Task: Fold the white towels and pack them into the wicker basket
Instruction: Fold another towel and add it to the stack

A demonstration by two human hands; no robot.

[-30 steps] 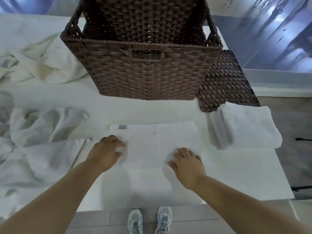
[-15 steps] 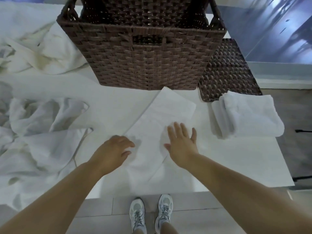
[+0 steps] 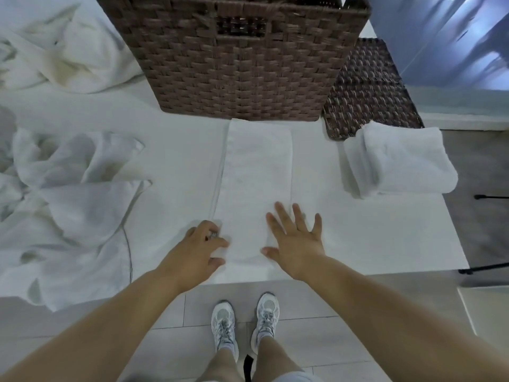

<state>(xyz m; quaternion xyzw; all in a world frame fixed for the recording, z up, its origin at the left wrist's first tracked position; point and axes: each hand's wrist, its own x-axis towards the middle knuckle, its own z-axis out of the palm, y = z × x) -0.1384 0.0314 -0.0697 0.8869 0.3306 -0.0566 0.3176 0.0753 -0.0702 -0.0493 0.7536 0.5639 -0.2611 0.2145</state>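
— Towel first: where does it lie?

— White terry towel folded into a long strip lies flat on the white table, in the middle. Its far short end touches the foot of the brown woven wicker basket, and its near end reaches the near edge of the table.

— And the hands?

— Right hand lies flat on the near right part of the strip, fingers straight and spread wide; the outer fingers pass over the right edge of the towel onto the table. Left hand is at the near left corner of the strip with fingers curled, and it pinches the towel edge there.

— Where is the basket itself?

— It stands at the far edge of the table, in the middle. Its inside is not visible from here.

— What else is on the table?

— One folded thick white towel rests near the right edge, partly on a flat dark brown woven mat that lies just right of the basket. Unfolded crumpled white towels are heaped along the left side, and some more crumpled white cloth is at the far left corner. Below the near edge, two white sneakers stand on a grey tiled floor.
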